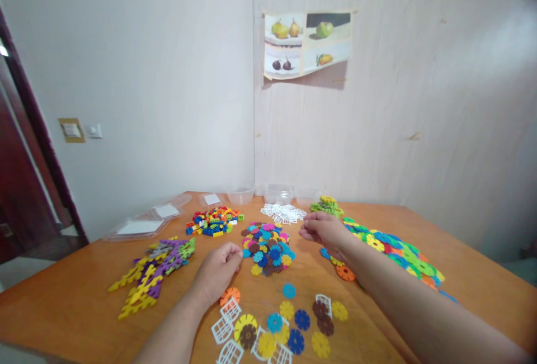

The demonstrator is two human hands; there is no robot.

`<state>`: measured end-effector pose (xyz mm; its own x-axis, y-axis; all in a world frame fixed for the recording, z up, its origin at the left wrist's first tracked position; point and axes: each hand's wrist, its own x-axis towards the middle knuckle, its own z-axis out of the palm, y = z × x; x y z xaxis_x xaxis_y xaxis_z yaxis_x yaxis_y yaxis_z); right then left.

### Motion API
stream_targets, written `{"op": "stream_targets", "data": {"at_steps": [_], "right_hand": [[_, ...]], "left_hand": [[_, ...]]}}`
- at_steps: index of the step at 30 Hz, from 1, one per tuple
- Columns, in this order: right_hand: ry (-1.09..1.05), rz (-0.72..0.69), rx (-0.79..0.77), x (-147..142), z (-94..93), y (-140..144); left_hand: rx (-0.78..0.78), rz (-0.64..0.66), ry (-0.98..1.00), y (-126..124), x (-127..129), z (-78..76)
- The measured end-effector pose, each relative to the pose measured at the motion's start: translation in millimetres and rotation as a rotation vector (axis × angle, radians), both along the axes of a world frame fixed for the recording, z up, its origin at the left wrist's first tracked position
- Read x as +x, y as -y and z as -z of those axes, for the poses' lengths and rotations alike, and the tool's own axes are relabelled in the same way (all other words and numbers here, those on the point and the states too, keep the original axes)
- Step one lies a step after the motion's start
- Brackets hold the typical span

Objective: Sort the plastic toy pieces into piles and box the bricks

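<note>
My left hand [218,268] is closed, its fingers curled in, just left of a pile of small notched plastic discs [268,247]. What it holds, if anything, is hidden. My right hand [322,228] hovers to the right of that pile, thumb and fingers pinched together. I cannot make out anything between them. Beyond its fingertips lies a heap of white window-frame pieces [283,213]. Nearer to me, between my forearms, are loose discs, among them a dark blue disc [302,320] and an orange disc [230,297], plus several white window frames [222,330].
Colourful bricks [213,221] are heaped at the back left, with yellow and purple interlocking pieces [155,272] in front. Larger discs [398,252] and green pieces [326,206] lie on the right. Clear tubs [279,192] and lids [138,228] stand along the wooden table's far side [461,286].
</note>
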<state>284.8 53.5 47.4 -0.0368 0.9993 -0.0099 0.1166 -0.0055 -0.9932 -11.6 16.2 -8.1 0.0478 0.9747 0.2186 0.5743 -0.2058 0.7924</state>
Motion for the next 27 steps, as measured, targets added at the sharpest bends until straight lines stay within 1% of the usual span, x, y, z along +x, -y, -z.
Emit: {"op": "stream_targets", "data": {"at_steps": [2, 3, 6, 10, 12, 14, 17, 21, 24, 27], "right_hand": [[0.065, -0.019, -0.027, 4, 2.6, 15], [0.138, -0.04, -0.04, 7, 3.2, 23], [0.468, -0.159, -0.052, 16, 1.0, 49], [0.84, -0.288, 0.033, 25, -5.2, 77], [0.99, -0.316, 0.026, 25, -6.2, 90], [1.093, -0.304, -0.006, 21, -5.1, 101], [1.12, -0.276, -0.009, 12, -0.9, 110], [0.925, -0.328, 0.025, 3, 4.7, 107], [0.844, -0.327, 0.075, 5, 6.2, 101], [0.88, -0.391, 0.12, 13, 5.3, 98]], "left_hand": [[0.0, 0.013, 0.003, 0, 0, 0.5], [0.001, 0.019, 0.007, 0, 0, 0.9], [0.01, 0.024, 0.009, -1, 0, 1.5], [0.012, 0.011, 0.002, 0, 1, 0.1], [0.005, 0.017, 0.006, 0, 2, -1.0], [0.007, 0.021, 0.008, 1, 2, -1.8], [0.02, 0.019, 0.002, 1, 2, -2.3], [0.018, 0.013, -0.001, 1, 2, -1.7], [0.012, 0.01, 0.001, 0, 1, -0.5], [0.019, 0.014, -0.008, -1, 1, 0.6]]}}
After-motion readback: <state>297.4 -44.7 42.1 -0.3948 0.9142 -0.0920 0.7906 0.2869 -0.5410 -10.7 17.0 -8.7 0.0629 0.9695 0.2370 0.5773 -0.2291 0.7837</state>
